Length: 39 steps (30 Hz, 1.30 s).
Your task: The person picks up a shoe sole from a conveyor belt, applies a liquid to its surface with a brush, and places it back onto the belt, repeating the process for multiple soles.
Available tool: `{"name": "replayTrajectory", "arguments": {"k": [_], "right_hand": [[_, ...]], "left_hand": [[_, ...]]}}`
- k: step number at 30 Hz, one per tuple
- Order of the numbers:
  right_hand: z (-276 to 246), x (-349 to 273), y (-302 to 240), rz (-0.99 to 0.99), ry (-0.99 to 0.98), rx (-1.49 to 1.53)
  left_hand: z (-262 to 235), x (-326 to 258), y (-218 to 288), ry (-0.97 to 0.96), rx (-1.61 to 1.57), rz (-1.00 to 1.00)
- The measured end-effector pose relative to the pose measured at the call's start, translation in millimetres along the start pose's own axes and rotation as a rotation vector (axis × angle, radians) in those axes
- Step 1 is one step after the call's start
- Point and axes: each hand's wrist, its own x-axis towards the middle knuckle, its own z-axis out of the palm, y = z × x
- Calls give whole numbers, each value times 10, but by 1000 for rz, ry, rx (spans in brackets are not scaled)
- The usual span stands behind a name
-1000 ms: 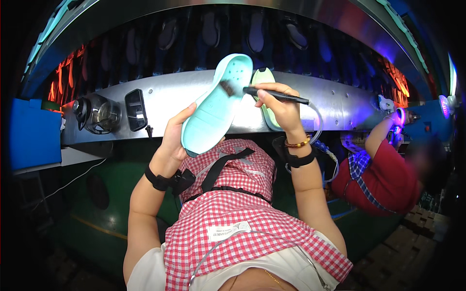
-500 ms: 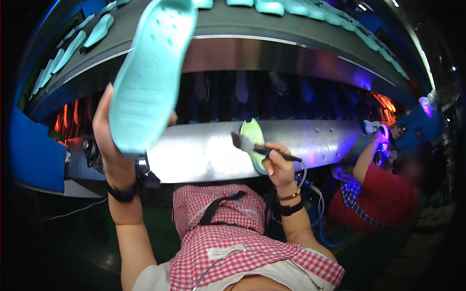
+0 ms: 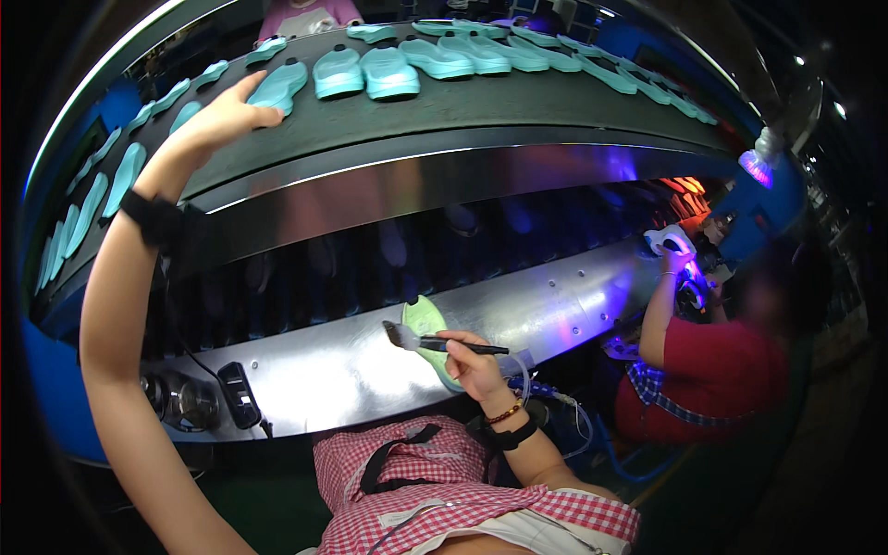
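My left hand (image 3: 222,118) reaches out over the dark conveyor belt. Its thumb and index finger lie on either side of the near end of a turquoise shoe sole (image 3: 282,85), gripping it at belt level. In my right hand (image 3: 474,368), a brush (image 3: 435,343) with a black handle is held between thumb and fingers, its dark bristles pointing left. Beneath the brush, a pale green shoe sole (image 3: 424,313) with a bluish near end lies on the metal ledge (image 3: 314,379); the brush and hand hide part of it.
More turquoise soles (image 3: 390,72) lie along the conveyor belt (image 3: 444,113). A glass jar (image 3: 192,403) and a black device (image 3: 240,396) stand at the ledge's left end. To the right, a co-worker in a red shirt (image 3: 717,365) handles a purple-lit shoe. Another person (image 3: 310,15) is across the belt.
My left hand has carried the turquoise sole away from me, down to the belt. The view has shifted. My right hand still holds the brush over the green sole.
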Motion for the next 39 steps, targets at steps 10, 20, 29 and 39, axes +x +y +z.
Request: {"name": "replayTrajectory", "arguments": {"k": [10, 20, 29, 39], "right_hand": [[-278, -116, -49, 17, 136, 1], [-522, -42, -76, 31, 158, 81], [-513, -138, -87, 40, 178, 97], [-236, 87, -164, -4, 96, 72]], "left_hand": [[320, 1114, -541, -190, 475, 88], [795, 1532, 4, -291, 570, 384], [1340, 1877, 699, -398, 674, 394], [355, 412, 394, -183, 769, 347]]}}
